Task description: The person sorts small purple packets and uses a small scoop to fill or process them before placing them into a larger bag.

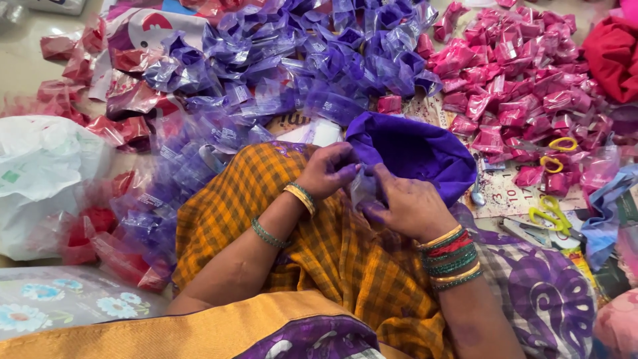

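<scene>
Where the view begins at the far left, a white plastic bag [40, 179] lies on the floor, with a flower-printed sheet [60, 302] below it near the bottom edge. Red-filled clear packets [109, 249] lie just beside the bag. A large heap of purple-filled clear packets [292, 60] spreads from the upper left to the upper centre and reaches down to the person's lap, which is covered by an orange checked cloth [319, 252].

Left hand [329, 169]: it wears bangles at the wrist, and its fingers are closed in a pinch on the top left edge of a small clear packet [363, 188]. Right hand [405, 206]: it also wears a stack of bangles, and its fingers are closed on the right side of the same packet. The packet is held between both hands above the lap, at picture centre, just in front of a purple cloth bundle [415, 153]. Whether the packet touches the bundle cannot be told.

To the right of the bundle, a metal spoon [476, 189] rests on a printed calendar sheet [505, 196]. A heap of pink-filled clear packets [518, 73] covers the upper right. Two pairs of yellow-handled scissors lie further right: one [557, 153] among the pink packets, the other [548, 216] lower down, near a light blue cloth [608, 209]. A red cloth [615, 56] lies at the upper right edge.
</scene>
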